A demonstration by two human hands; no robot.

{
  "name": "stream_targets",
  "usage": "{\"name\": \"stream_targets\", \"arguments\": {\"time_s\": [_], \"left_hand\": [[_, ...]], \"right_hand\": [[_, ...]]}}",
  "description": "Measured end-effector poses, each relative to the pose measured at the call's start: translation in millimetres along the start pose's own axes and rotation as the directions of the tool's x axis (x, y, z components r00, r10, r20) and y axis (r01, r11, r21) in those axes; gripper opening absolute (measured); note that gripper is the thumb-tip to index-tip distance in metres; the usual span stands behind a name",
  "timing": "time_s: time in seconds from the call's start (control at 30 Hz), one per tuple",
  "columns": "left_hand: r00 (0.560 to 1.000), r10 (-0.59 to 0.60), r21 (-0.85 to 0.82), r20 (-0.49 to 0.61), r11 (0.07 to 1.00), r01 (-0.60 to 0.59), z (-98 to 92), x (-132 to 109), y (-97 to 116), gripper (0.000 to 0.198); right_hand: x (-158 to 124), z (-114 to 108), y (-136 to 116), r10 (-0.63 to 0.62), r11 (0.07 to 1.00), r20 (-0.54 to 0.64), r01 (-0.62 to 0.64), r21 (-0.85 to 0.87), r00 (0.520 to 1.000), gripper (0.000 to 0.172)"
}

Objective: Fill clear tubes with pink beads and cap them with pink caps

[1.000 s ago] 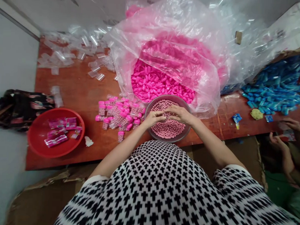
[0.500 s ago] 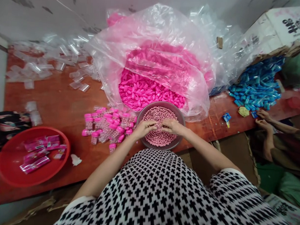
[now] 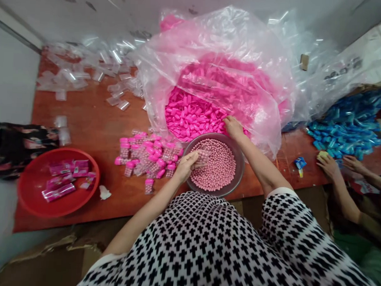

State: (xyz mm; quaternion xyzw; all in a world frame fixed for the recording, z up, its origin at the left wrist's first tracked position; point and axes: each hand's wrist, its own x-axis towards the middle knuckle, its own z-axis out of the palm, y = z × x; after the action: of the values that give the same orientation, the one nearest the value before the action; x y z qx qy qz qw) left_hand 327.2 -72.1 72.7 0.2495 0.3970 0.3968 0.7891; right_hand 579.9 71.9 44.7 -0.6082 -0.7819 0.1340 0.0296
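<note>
- The black-and-white cross-patterned shirt (image 3: 212, 244) hides the middle of the near edge of the reddish-brown wooden tabletop (image 3: 91, 118).
- Toward the near left corner, a round red plastic basin (image 3: 35, 183) holds shiny pink packets (image 3: 59, 192), their print too small to read.
- Near the middle of the near edge, a round grey bowl (image 3: 240, 165) carries small round pink beads (image 3: 214, 173).
- Over its left rim, the left hand (image 3: 186, 166) pinches a clear plastic container (image 3: 203, 157), its contents blurring into the beads behind.
- Left of the bowl lie heaped bead-filled bottles with bright pink caps (image 3: 151, 154), the lower ones covered.
- Beyond the bowl, the right hand (image 3: 234, 127) has its fingertips among loose bright pink plastic caps (image 3: 191, 114); whether they grip one cannot be told.
- Toward the far edge, a cloudy plastic bag (image 3: 244, 32) veils most caps.
</note>
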Motion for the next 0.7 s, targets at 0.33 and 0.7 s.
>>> {"name": "stream_targets", "arguments": {"time_s": [0.33, 0.7], "left_hand": [[0.996, 0.085, 0.033, 0.011, 0.996, -0.086, 2.2, 9.2, 1.0, 0.061], [0.922, 0.381, 0.551, 0.066, 0.756, -0.352, 8.7, -9.1, -7.3, 0.04]], "right_hand": [[-44.7, -30.3, -27.7, 0.075, 0.861, -0.355, 0.119, 0.494, 0.932, 0.031], [-123.9, -56.8, -108.2, -0.416, 0.874, -0.106, 0.429, 0.227, 0.903, 0.031]]}}
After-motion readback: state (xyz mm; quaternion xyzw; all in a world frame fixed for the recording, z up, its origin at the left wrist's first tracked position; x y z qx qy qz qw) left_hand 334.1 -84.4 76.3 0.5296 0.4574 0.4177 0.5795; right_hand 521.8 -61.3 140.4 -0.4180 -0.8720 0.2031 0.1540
